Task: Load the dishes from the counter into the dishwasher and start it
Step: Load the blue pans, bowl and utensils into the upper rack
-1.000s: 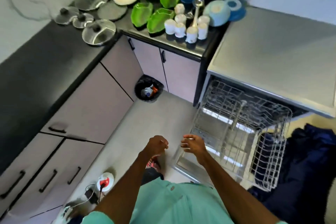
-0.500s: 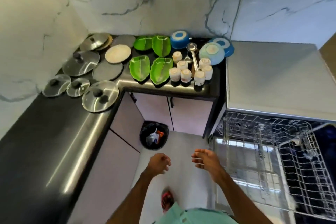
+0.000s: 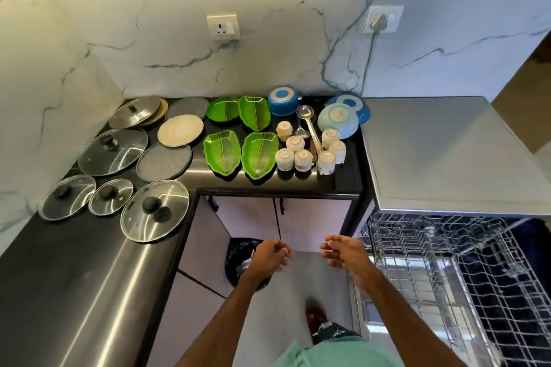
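Fingers (image 3: pixel 332 244): loosely curled on both hands, grasping nothing.
Hands: the left hand (image 3: pixel 268 258) and right hand (image 3: pixel 347 256) hang side by side in the air above the floor, apart from each other, in front of the table.
Table (image 3: pixel 89 292): dark, L-shaped, carrying all the dishes in view.
Green leaf plates (image 3: pixel 222 152): four, in two rows on the back stretch.
White cups (image 3: pixel 284 158): seven, bottom up, clustered just right of the green plates around a steel ladle (image 3: pixel 310 128).
Blue bowls (image 3: pixel 337 121): three, bottom up, behind the cups.
Lids (image 3: pixel 155 213): glass and steel, spread around the corner at left, with round plates (image 3: pixel 180 130) among them.
Dishwasher (image 3: pixel 447 152): just right of the table, with its wire rack (image 3: pixel 447 262) pulled out beside the right hand.
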Tool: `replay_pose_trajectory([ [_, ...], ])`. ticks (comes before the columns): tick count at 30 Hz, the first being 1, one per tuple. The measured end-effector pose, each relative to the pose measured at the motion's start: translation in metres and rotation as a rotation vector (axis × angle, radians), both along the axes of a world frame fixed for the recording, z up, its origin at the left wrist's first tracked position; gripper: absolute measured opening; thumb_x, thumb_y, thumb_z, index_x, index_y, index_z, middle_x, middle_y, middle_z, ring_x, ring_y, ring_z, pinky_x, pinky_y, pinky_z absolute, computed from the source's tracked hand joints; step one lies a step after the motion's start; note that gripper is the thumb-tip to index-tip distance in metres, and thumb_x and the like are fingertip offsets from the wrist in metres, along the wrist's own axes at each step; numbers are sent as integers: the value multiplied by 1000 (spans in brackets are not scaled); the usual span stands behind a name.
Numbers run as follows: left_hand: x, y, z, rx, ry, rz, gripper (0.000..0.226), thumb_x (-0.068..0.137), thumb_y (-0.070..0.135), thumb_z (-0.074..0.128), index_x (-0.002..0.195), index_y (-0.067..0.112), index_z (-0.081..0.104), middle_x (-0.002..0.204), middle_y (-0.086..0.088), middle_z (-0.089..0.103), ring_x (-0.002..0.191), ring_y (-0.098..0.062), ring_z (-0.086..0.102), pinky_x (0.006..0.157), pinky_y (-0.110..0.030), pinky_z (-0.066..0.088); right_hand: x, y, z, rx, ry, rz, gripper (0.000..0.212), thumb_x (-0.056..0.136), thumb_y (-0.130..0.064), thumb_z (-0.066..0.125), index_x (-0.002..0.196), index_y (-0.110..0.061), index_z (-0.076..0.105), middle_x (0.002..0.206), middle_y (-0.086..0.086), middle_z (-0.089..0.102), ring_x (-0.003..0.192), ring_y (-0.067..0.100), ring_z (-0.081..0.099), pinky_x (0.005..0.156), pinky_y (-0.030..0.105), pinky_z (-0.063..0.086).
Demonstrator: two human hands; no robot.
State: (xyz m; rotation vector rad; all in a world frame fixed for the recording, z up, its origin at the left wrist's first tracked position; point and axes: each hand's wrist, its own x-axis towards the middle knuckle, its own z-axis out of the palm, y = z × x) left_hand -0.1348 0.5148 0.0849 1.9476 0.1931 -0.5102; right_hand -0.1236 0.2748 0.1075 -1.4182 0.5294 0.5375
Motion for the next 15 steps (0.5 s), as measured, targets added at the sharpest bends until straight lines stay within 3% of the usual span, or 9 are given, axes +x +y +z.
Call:
replay_pose_trajectory([
  [6, 79, -23, 9, -25, -37, -27, 18, 98, 6, 50, 97, 3, 68, 93, -6, 76, 72, -16, 71, 58, -26, 54, 68, -8, 6, -14, -74, -24, 14, 99, -7, 59, 109, -3, 68, 99, 18, 76, 86, 33, 72, 71, 37, 58],
  [11, 173, -55, 25, 33, -130, -13, 21, 94, 3, 50, 96, 9, 70, 90, -3, 77, 67, -10, 70, 58, -25, 57, 166, -35, 11, -69, -98, 12, 17, 100, -10, 59, 113, -5, 69, 96, 11, 78, 91, 32, 74, 69, 34, 60],
  [15, 246, -81, 50, 43, -259, -28, 17, 95, 6, 52, 97, 7, 69, 90, -4, 76, 65, -7, 67, 56, -20, 54, 241, -61, 35, -49, -110, -19, 17, 99, -7, 57, 111, -3, 69, 98, 16, 77, 88, 30, 72, 71, 35, 58],
])
